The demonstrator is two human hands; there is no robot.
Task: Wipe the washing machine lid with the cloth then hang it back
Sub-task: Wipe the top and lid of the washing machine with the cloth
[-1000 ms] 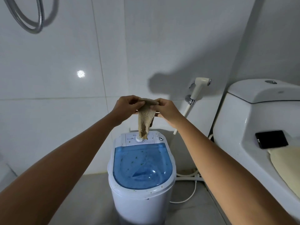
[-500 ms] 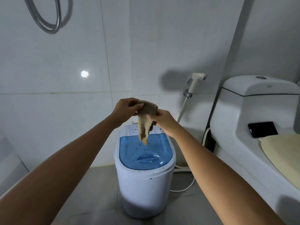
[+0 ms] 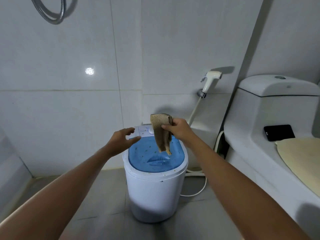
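Note:
A small white washing machine [image 3: 154,193] stands on the grey floor against the tiled wall. Its translucent blue lid [image 3: 152,158] is closed and speckled with small dark bits. A folded tan knitted cloth [image 3: 161,134] hangs above the lid's back half, pinched at its top by my right hand [image 3: 178,129]. My left hand [image 3: 123,138] hovers open over the lid's left rear corner, fingers spread, a short way left of the cloth and not touching it.
A white toilet [image 3: 270,118] stands to the right, with a black phone [image 3: 279,132] and a cream mat [image 3: 301,156] on it. A bidet sprayer [image 3: 210,81] hangs on the wall behind the machine. White hoses [image 3: 199,174] lie on the floor at the machine's right. A metal shower hose [image 3: 52,16] loops at top left.
My left hand let go of the cloth and dropped down-left with fingers open. My right hand alone holds the cloth. The view pulled back from the machine.

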